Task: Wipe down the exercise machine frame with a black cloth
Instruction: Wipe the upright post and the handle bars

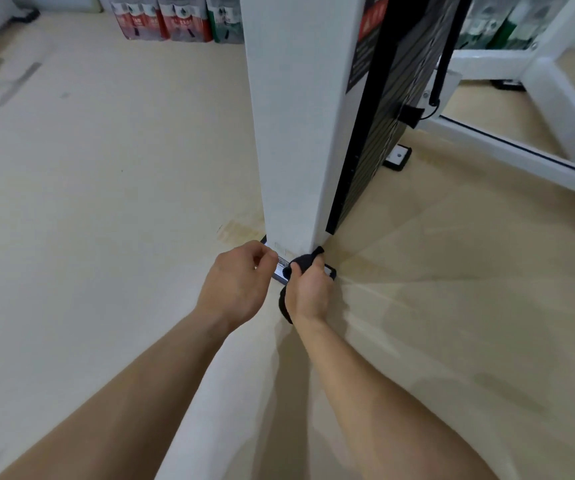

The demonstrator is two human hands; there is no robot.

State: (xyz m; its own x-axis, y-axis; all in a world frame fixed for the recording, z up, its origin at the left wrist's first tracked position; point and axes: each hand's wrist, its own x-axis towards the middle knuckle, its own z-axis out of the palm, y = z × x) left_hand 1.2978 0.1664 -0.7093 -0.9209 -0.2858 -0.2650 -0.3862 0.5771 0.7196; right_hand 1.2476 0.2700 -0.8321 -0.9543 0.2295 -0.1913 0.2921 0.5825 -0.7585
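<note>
Going left to right: way off at 11 o'clock there's a row of red and green packs [168, 19] standing on the pale floor [106, 202], nothing to do with the job.

Near the middle, the left hand [241, 282] sits low at about 9 o'clock of the post's foot. Its fingers [261, 256] are curled in with thumb and forefinger tips nearly meeting, right at the edge of the base plate [280, 271]. I honestly can't tell if it's pinching something or just steadying there. My guess is it's bracing while the other hand works.

Then the white upright [293, 133] of the exercise machine frame, running up to 12 o'clock.

The right hand [312, 292] is at 6 o'clock of that post, wrapped around the black cloth [302, 262]. The cloth is bunched up, with its front end pushed against the bottom corner of the post where it meets the plate and a tail hanging out behind the palm. A balled cloth gets into that seam, so the grip makes sense. The fingers are mostly hidden under it.

At 2 o'clock are the black weight stack panel [379, 133] and more white rails [556, 98].
</note>
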